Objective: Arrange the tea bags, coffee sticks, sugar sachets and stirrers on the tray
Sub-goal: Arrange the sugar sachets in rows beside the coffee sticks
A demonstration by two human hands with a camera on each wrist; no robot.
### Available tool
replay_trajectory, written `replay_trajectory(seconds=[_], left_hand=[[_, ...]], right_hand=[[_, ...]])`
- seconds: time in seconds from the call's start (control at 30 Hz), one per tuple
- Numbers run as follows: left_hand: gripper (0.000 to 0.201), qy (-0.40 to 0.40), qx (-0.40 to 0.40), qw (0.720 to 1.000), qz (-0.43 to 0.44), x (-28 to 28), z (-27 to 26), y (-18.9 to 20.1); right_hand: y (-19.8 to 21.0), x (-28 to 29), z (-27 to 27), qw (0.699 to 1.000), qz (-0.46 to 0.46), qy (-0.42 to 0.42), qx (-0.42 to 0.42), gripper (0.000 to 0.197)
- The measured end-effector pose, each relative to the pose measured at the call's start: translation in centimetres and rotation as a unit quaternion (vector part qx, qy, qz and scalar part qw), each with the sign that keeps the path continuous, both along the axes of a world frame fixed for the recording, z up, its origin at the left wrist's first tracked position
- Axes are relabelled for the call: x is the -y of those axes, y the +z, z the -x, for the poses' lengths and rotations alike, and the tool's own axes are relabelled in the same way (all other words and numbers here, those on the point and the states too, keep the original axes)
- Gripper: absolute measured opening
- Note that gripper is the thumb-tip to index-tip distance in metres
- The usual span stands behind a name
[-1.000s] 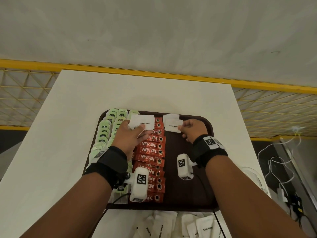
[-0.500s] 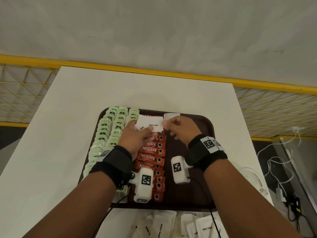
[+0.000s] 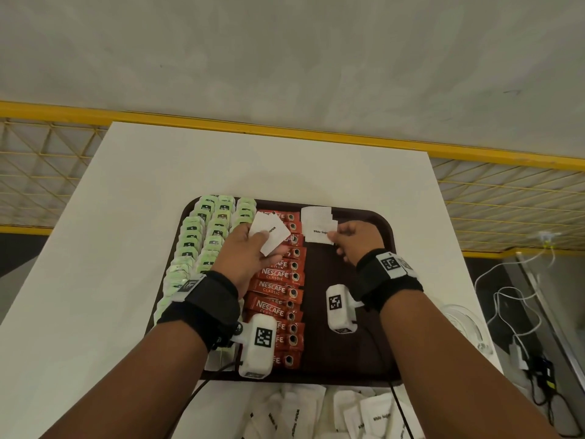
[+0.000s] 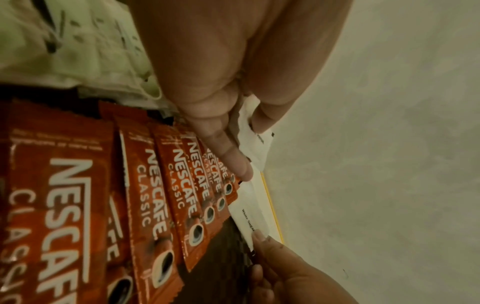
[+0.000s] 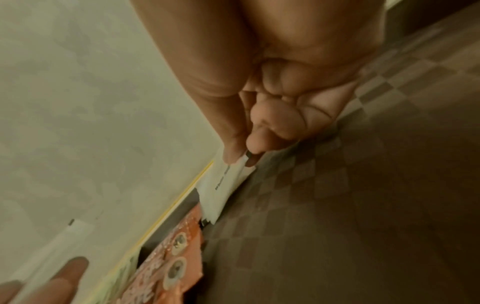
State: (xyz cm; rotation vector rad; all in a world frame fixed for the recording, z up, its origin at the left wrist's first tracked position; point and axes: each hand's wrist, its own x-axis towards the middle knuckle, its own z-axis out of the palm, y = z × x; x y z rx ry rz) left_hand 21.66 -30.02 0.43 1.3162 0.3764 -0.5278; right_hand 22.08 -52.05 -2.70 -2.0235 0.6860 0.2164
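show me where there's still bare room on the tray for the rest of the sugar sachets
The free patch on the tray is the dark floor right of the coffee sticks, below the laid sugar sachets near the right hand. The left side is packed with tea bags; the left hand holding a sachet hangs over the sticks.

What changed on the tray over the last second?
The right hand reached across to the left hand, took a sugar sachet and now lays it below the ones at the tray's far edge. The left hand's sachets have tilted. Tea bags and coffee sticks stayed put.
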Motion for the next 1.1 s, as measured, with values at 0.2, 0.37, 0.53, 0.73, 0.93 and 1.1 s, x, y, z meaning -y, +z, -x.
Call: replay_trajectory(seconds=[0.2,0.37,0.53,0.73,0.93,1.1], left_hand=[[0.023,-0.03,0.029,0.998,-0.046,-0.3,0.2,-0.5],[0.038,-0.059,0.06,0.992,-0.091,-0.3,0.0,-0.6],[0.036,-0.09,0.081,0.989,-0.09,0.7,0.0,-0.7],[0.023,-0.045,0.029,0.998,-0.02,0.9,0.2,-0.7],[0.035,-0.027,0.021,0.999,-0.013,0.3,0.5,-0.8],[0.028,-0.037,0.031,0.998,-0.051,0.1,0.9,-0.9]], right_hand=[[-0.3,-0.1,-0.9,0.995,0.099,0.016,-0.024,0.021],[1.7,-1.2,0.0,0.993,0.09,0.059,0.044,0.028],[3.3,-2.9,1.1,0.978,-0.09,0.185,0.02,0.013],[1.2,-0.8,1.7,0.988,-0.149,0.028,0.036,0.012],[0.2,-0.1,1.8,0.993,-0.113,-0.033,0.005,0.014],[0.6,-0.2,1.5,0.999,-0.041,0.01,0.019,0.01]])
